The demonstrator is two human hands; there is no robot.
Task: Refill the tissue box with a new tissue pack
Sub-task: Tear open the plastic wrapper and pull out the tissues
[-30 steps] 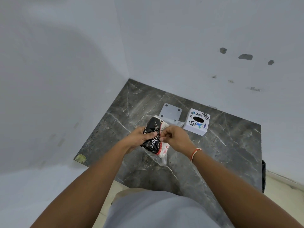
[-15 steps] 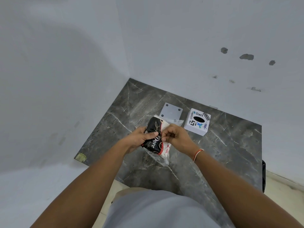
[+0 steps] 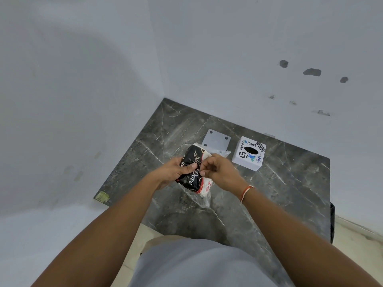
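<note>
"What are the hands doing?"

"The left hand (image 3: 176,169) is clamped round the tissue pack (image 3: 192,168), held above the desk (image 3: 279,183). The right hand (image 3: 219,170) has its fingertips pinched together on the wrapper at the pack's top face."

"And the tissue box (image 3: 248,156)?"

"On the desk just right of the hands, slot up, beside a white base plate (image 3: 216,139)."

"Any advice?"

"I'd steady the pack firmly and tear along the seam in small pulls, so the tissues stay stacked."

black tissue pack (image 3: 191,172) held above table, white stickered tissue box (image 3: 248,156) upright
</note>
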